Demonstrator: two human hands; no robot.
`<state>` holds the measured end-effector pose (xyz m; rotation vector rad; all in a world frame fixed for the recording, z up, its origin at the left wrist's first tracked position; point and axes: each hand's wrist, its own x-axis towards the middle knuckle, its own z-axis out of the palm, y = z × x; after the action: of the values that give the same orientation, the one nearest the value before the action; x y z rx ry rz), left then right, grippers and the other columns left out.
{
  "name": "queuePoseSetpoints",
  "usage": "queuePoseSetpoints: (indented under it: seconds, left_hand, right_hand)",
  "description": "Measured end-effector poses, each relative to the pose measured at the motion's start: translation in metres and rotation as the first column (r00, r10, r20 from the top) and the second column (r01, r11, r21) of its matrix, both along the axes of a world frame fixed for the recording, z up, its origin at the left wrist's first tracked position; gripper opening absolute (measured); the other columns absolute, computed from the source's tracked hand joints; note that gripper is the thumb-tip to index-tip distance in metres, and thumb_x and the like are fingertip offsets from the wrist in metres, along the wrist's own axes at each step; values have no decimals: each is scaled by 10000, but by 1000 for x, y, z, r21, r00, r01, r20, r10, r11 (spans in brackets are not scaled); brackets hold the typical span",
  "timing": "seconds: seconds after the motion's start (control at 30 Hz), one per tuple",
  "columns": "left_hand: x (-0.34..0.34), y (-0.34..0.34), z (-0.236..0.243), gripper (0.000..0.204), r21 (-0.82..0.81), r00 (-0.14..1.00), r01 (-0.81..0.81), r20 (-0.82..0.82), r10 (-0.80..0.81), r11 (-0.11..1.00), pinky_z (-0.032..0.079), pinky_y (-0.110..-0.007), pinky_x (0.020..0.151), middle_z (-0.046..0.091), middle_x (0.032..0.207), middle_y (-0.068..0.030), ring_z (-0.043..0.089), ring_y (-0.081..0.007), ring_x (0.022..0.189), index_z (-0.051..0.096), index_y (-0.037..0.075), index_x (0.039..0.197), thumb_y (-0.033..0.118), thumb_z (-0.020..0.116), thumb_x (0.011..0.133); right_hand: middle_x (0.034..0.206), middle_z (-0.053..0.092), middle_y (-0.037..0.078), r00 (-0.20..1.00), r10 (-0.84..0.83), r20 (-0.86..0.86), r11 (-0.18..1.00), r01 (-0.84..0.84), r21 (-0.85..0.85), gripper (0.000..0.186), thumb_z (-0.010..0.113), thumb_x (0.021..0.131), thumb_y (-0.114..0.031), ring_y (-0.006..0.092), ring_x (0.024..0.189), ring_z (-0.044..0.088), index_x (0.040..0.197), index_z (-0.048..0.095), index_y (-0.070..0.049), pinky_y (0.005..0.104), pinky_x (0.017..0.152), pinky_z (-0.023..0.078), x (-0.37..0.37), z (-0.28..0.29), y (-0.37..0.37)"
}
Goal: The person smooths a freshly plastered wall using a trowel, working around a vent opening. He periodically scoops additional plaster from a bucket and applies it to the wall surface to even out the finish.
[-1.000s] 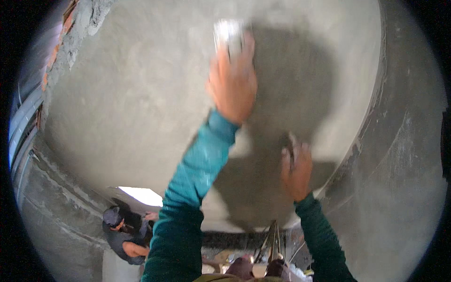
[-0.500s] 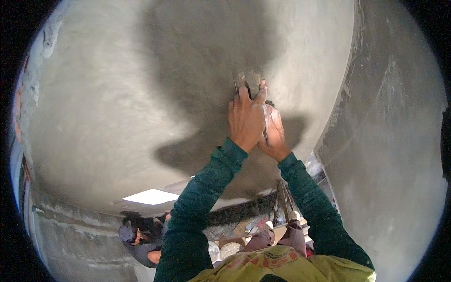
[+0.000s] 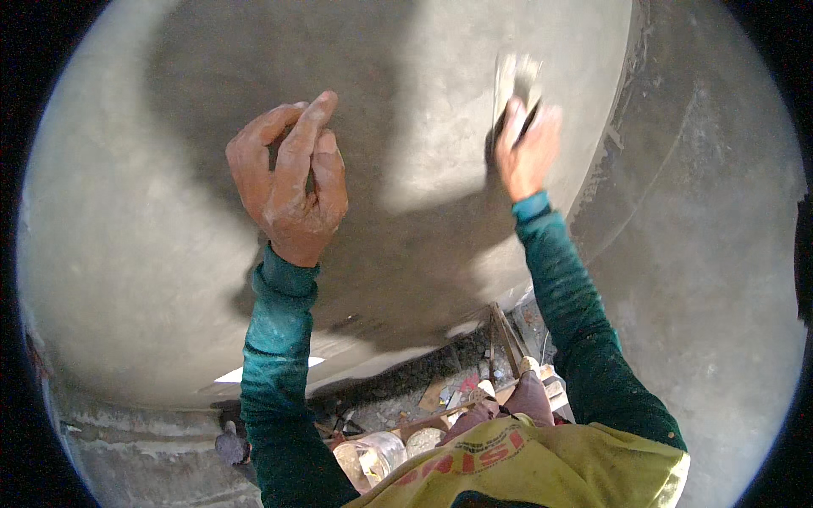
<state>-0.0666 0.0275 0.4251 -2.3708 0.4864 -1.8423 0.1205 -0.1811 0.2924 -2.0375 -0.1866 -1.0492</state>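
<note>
A plastering trowel (image 3: 518, 78), blurred by motion, lies against the smooth grey plastered wall (image 3: 449, 161). My right hand (image 3: 532, 152) grips it from behind, its fingers pointing up toward the blade. The handle is mostly hidden under that hand. Off to the left, my left hand (image 3: 292, 182) is raised in front of the wall with no tool in it. Its fingers are loosely bent and partly apart, and pale dust marks the skin. Whether it touches the wall, I cannot tell. Dark shadows fall across the plaster around both arms.
A rougher grey wall (image 3: 703, 254) meets the plaster at the right. Below are wooden trestle legs (image 3: 501, 339), rubble (image 3: 449, 398) and a clear bucket (image 3: 381, 453) beside my legs. Another person's cap (image 3: 229, 446) shows at lower left, partly behind my sleeve.
My hands were together on the trowel and have separated. The left one let go and moved left; the right one carried the trowel up and right.
</note>
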Motion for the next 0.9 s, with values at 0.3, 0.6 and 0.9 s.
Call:
queuePoseSetpoints:
  seconds: [0.3, 0.6, 0.9]
  left_hand:
    - [49, 18, -20, 345, -22, 970, -74, 232, 78, 997, 401, -453, 1060, 605, 1265, -87, 505, -302, 1235, 767, 163, 1201, 159, 660, 873]
    - [45, 11, -14, 366, 4, 964, -92, 250, 88, 996, 402, -453, 1056, 617, 1292, -81, 525, -296, 1233, 755, 163, 1221, 150, 649, 871]
    - [42, 20, -9, 314, 26, 969, -113, 226, 104, 993, 431, -443, 1034, 637, 1255, -108, 536, -307, 1216, 747, 109, 1224, 179, 589, 963]
  right_hand:
    - [1008, 650, 224, 847, 124, 516, 990, -72, -119, 375, 691, 981, -283, 427, 872, 630, 1187, 634, 25, 449, 801, 519, -5, -68, 2]
    - [1087, 699, 226, 873, 287, 395, 948, -199, -249, 337, 662, 947, -254, 385, 989, 675, 1148, 694, 15, 528, 933, 531, -42, -83, 20]
    - [1057, 703, 222, 836, 285, 470, 951, -187, -244, 274, 711, 926, -190, 422, 956, 674, 1087, 680, 29, 496, 913, 541, -65, -50, 46]
